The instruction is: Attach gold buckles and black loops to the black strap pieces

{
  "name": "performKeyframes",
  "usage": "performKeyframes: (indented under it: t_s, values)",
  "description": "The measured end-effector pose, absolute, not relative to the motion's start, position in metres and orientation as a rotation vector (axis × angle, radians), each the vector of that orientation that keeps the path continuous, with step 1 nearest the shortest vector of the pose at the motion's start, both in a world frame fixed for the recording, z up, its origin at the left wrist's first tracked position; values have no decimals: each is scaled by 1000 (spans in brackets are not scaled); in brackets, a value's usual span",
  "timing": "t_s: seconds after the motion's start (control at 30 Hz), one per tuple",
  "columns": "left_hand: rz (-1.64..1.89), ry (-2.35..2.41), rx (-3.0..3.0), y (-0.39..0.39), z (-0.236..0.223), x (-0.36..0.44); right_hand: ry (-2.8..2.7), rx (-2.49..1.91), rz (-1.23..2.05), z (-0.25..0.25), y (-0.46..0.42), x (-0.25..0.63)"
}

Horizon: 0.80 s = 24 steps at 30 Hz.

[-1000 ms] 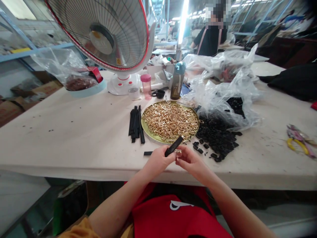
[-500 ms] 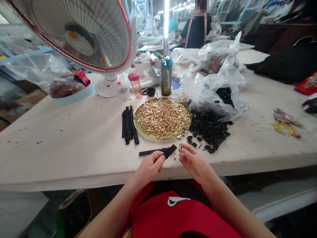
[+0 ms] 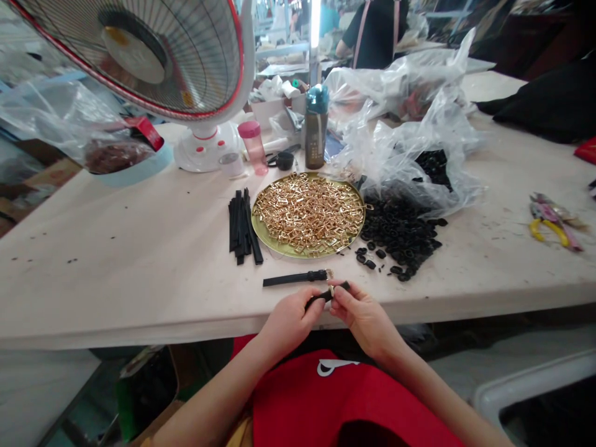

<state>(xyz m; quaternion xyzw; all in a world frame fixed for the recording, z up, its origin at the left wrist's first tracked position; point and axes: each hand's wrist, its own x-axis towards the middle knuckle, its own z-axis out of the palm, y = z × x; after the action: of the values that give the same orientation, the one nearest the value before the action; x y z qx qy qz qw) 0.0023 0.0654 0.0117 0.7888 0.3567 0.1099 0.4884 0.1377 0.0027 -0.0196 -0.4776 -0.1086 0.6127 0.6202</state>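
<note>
Head view: left hand [image 3: 289, 321] and right hand [image 3: 362, 313] pinch one short black strap [image 3: 326, 294] between them at the table edge [image 3: 139, 323], its long axis left-right. A gold buckle [image 3: 331, 290] sits nearer the right fingers.

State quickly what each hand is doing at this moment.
Left hand: closed, pinching one end of a black strap.
Right hand: closed, pinching the same strap at its gold buckle.

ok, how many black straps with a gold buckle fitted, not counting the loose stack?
2. One black strap lies flat on the table before the gold tray; the other strap is pinched between left hand and right hand.
</note>
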Motion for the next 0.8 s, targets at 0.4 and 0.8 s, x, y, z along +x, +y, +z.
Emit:
performKeyframes:
  t_s: [0.4,0.8]
  values:
    - [197,849,1320,59,-4,4,-568,-1339,1299,-23,-7,136]
    - [260,883,1453,41,3,6,-556,-1236,1449,-23,-17,137]
